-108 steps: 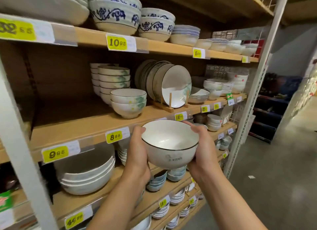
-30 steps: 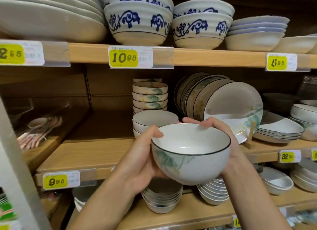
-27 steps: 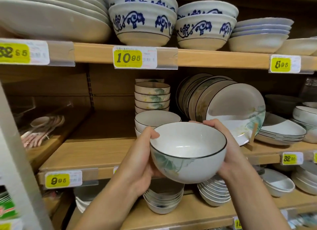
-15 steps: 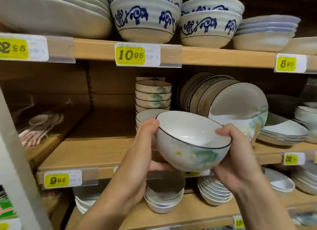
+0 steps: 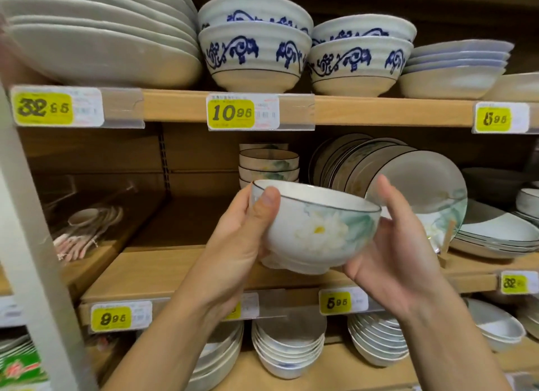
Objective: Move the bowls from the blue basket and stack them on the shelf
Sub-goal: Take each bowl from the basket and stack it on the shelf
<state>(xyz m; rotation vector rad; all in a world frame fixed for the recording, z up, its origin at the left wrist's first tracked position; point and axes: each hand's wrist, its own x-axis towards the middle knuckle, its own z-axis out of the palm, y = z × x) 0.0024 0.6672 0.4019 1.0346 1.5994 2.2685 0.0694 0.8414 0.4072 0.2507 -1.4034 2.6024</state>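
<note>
A white bowl [image 5: 318, 230] with a dark rim and a painted white-and-green lotus is held in both hands in front of the middle wooden shelf [image 5: 163, 271]. My left hand [image 5: 239, 239] grips its left side, thumb on the rim. My right hand [image 5: 393, 244] cups its right side and base, fingers spread behind it. The bowl is tilted away from me, its painted side facing me. Directly behind it stands a stack of matching lotus bowls [image 5: 269, 164]; the lower front stack is hidden by the held bowl. The blue basket is out of view.
Upright lotus plates [image 5: 420, 183] lean in a rack right of the bowl stack. Blue-patterned bowls [image 5: 253, 55] and large white dishes [image 5: 96, 40] fill the upper shelf. Small bowl stacks [image 5: 288, 350] sit on the lower shelf. Spoons [image 5: 84, 230] lie at left. A white upright post [image 5: 32, 244] stands at left.
The bowl has risen and moved further over the shelf, tipping so its flower side faces me. My right fingers have opened out behind it.
</note>
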